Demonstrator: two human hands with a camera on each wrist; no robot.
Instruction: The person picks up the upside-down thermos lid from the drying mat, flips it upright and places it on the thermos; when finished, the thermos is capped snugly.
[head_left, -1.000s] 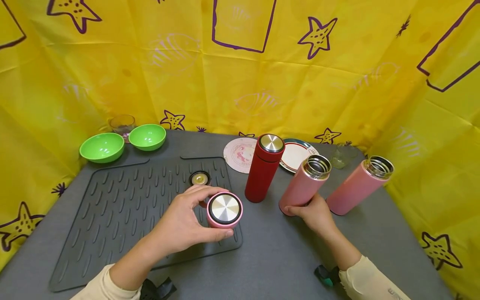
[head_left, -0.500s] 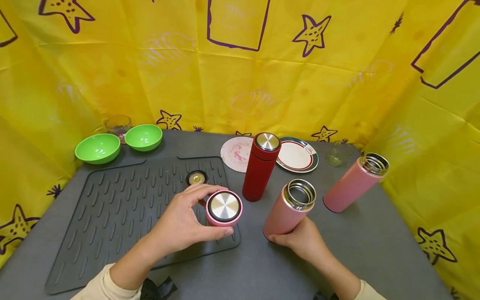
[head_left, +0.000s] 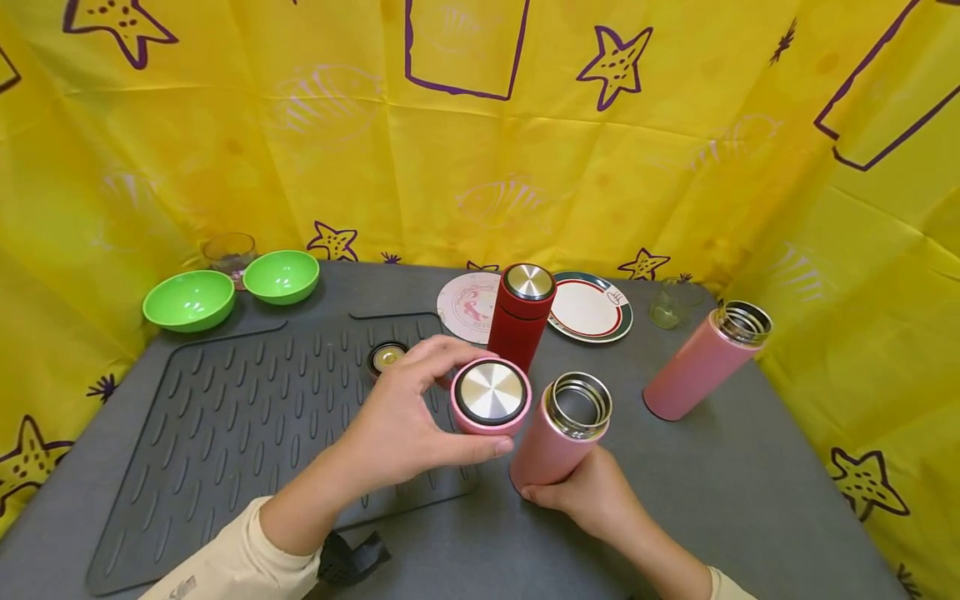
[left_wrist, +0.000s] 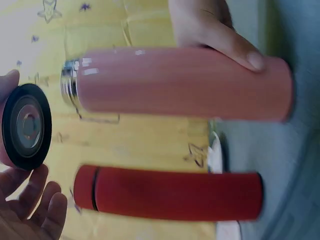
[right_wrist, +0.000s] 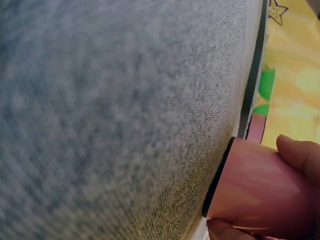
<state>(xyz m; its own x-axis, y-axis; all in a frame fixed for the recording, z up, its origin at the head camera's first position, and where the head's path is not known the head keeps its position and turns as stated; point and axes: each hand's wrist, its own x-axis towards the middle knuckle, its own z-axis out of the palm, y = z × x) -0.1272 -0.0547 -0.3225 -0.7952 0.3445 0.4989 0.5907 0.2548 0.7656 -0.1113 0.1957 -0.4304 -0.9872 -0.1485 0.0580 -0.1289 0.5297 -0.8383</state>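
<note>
My left hand (head_left: 401, 421) pinches a pink thermos lid (head_left: 491, 392) between thumb and fingers, its brushed steel top facing up. In the left wrist view, the lid's black-ringed underside (left_wrist: 31, 125) shows beside the open steel mouth of a pink thermos (left_wrist: 175, 82). My right hand (head_left: 592, 500) grips that thermos low, near its base; it stands upright with its mouth (head_left: 579, 403) uncovered, just right of the lid and apart from it. Behind the lid stands a red thermos (head_left: 522, 321) with its lid on. A second pink thermos (head_left: 697, 367), uncapped, stands at the right.
A grey drying mat (head_left: 247, 433) covers the table's left half, with an upturned lid (head_left: 387, 357) on it. Two green bowls (head_left: 189, 300) and a glass (head_left: 229, 252) stand at the back left. A pink disc (head_left: 467, 308), a plate (head_left: 588, 308) and another glass (head_left: 666, 307) are farther back.
My right hand has brought the pink thermos leftward and nearer, away from the second one. My left hand has moved the lid right and slightly up, close to the thermos mouth.
</note>
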